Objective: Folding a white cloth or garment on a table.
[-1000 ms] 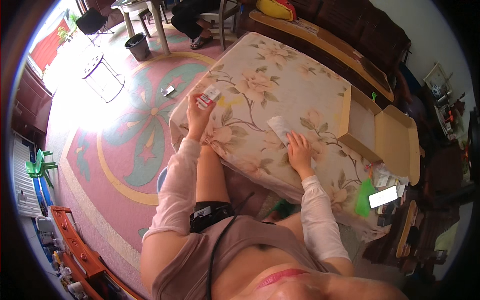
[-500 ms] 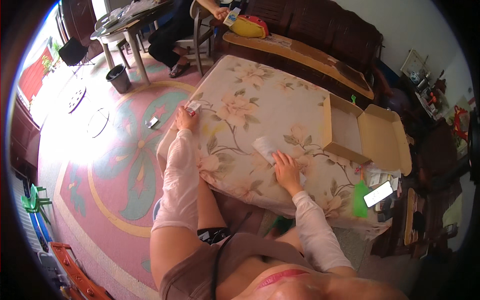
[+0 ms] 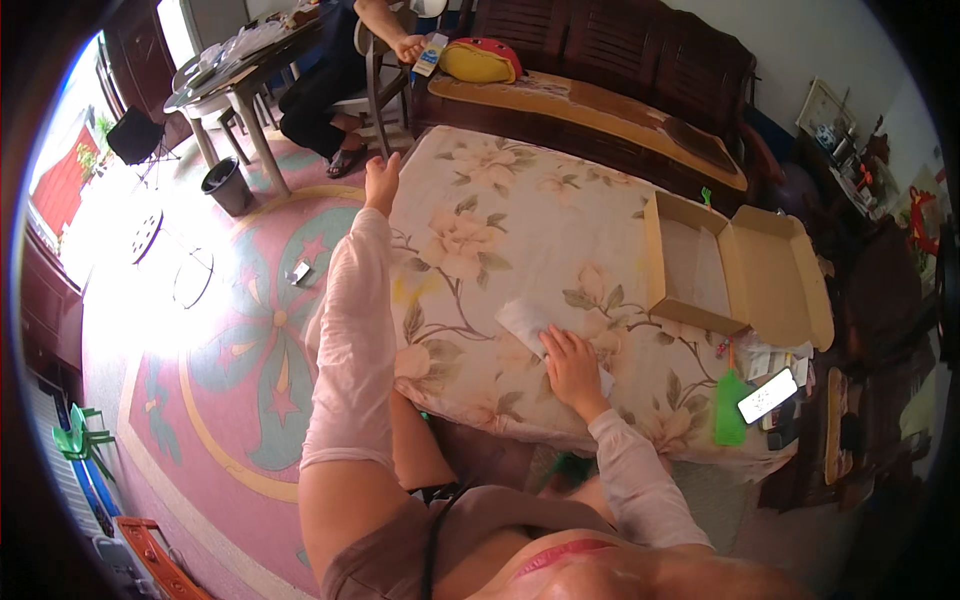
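Observation:
On the flower-patterned tablecloth (image 3: 520, 390) my right hand (image 3: 573, 368) lies over a white cloth (image 3: 524, 321), which pokes out past the fingertips and beside the palm. My fingers rest on it, holding it against the table. My left hand (image 3: 380, 186) reaches out at the far left edge of the table, thumb and fingers apart, with nothing visible in it. Beyond it, another person's hand (image 3: 410, 47) holds a small white and blue packet (image 3: 430, 56).
An opened cardboard box (image 3: 690, 270) stands at the table's right. Near it are a green plastic piece (image 3: 730, 408) and a lit phone (image 3: 768, 397). A wooden bench (image 3: 600, 100) borders the far side. A small pack (image 3: 299, 273) and a black bin (image 3: 228, 187) are on the floor.
My left hand has moved farther away, and the white and red pack it held is no longer seen there. My right hand stays on the cloth. The other person's packet has shifted left and nearer.

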The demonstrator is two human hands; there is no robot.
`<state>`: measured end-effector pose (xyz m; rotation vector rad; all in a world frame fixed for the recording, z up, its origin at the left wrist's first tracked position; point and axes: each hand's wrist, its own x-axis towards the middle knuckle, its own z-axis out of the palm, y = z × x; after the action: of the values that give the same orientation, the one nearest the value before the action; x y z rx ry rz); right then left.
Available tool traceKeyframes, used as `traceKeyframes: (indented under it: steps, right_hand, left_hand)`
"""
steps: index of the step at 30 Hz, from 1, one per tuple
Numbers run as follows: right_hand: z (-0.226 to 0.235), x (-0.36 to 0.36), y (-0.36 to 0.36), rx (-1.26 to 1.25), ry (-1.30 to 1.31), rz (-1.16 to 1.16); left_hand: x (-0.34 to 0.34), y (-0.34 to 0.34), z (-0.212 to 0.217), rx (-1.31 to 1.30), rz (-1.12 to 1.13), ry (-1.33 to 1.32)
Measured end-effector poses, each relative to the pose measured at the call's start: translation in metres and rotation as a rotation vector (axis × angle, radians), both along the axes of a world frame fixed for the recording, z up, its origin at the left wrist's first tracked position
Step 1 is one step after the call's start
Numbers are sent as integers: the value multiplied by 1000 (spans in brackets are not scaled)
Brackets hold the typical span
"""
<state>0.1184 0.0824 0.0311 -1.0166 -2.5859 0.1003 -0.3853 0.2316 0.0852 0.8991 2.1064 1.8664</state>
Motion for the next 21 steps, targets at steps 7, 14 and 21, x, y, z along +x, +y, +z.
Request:
traceKeyframes:
  steps: [7, 14, 21]
  right_hand:
    - [6, -10, -6, -27, 67, 75]
    - [12, -1, -4, -35, 32, 32]
    - [20, -4, -9, -84, 58, 79]
  left_hand:
    - [-48, 59, 41, 139, -124, -267]
    - [-32, 99, 86, 555, -247, -913]
    - [-109, 90, 76, 860, -412, -943]
